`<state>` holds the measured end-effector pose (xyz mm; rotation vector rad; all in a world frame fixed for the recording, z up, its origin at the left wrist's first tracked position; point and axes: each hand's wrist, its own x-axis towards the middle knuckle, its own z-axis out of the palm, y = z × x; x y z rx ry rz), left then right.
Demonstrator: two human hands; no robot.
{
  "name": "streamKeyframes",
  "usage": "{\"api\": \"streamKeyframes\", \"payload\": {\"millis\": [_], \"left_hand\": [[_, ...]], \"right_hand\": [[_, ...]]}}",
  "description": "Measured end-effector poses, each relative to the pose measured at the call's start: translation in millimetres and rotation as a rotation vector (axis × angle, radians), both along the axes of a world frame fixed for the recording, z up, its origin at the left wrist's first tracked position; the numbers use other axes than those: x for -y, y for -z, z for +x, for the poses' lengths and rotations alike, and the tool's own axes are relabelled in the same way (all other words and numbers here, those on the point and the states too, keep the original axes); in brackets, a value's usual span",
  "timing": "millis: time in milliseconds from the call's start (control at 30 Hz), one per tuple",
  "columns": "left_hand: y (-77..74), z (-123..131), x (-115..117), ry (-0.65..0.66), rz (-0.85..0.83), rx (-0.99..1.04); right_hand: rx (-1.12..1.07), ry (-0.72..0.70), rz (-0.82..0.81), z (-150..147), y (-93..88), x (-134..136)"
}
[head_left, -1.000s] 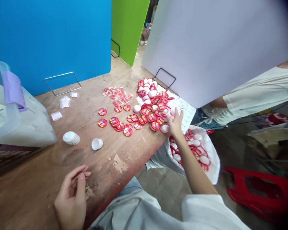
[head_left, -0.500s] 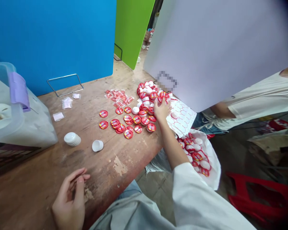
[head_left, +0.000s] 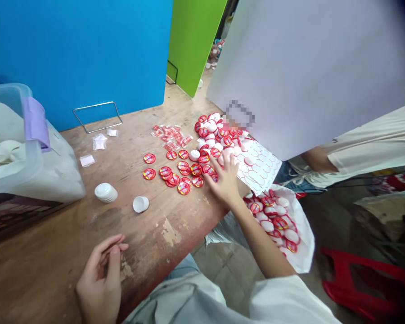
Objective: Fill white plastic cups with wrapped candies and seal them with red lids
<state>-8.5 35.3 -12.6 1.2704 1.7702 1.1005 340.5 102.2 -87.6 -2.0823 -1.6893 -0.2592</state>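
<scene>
My right hand (head_left: pixel 226 177) is spread palm down at the near right side of a heap of small white cups with red printed lids (head_left: pixel 211 128). Its fingertips touch or hover over the nearest cups; which, I cannot tell. Several flat red round lids (head_left: pixel 184 188) lie to its left, some overlapping. Loosely curled, my left hand (head_left: pixel 99 279) rests near the table's front edge, nothing visible in it. Beyond it are one white cup on its side (head_left: pixel 141 204) and a short stack of white cups (head_left: pixel 105 192).
Small red-and-clear packets (head_left: pixel 172 136) and white packets (head_left: pixel 99 141) lie farther back. A translucent bin (head_left: pixel 64 166) of white cups stands left. Red-outlined sheets (head_left: pixel 259 166) overhang the right edge above an open sack (head_left: pixel 303 243) of lidded cups. Blue (head_left: pixel 114 54) and grey panels (head_left: pixel 290 67) bound the table.
My right hand has drawn back from the heap toward me and spread its fingers; cups in the heap are spread out more. My left hand keeps its pose. The view has shifted slightly.
</scene>
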Motion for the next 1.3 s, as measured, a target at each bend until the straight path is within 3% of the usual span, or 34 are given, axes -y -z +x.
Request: {"api": "streamKeyframes", "payload": {"millis": [100,233,433,567,700,767,900,1033,1133,1300], "left_hand": [[0.4,5,2,0.028,-0.005,0.002],[3.2,13,9,0.067,-0.021,-0.005],[6.6,21,16,0.163,-0.048,-0.004],[4.4,20,15,0.125,-0.059,-0.003],[5.2,16,13,0.088,-0.069,-0.019],[6.6,14,12,0.079,-0.072,-0.032],[7.6,13,12,0.113,-0.086,-0.037],[7.5,15,13,0.121,-0.094,-0.036],[9.8,15,12,0.127,-0.082,-0.040],[13.5,12,9,0.144,-0.109,-0.047]], "right_hand": [[0.156,-0.108,-0.139,-21,-3.8,-7],[0.162,-0.116,-0.200,-9,-0.6,-43],[0.134,-0.087,-0.118,28,13.6,-87],[0.110,-0.002,-0.063,44,13.7,-114],[0.129,0.037,0.012,39,6.7,-121],[0.179,-0.055,0.025,28,5.3,-117],[0.281,-0.319,-0.106,15,10.5,-115],[0.237,-0.206,-0.141,24,9.2,-128],[0.223,-0.113,-0.070,37,0.4,-130],[0.107,0.248,0.193,75,3.2,-92]]}}
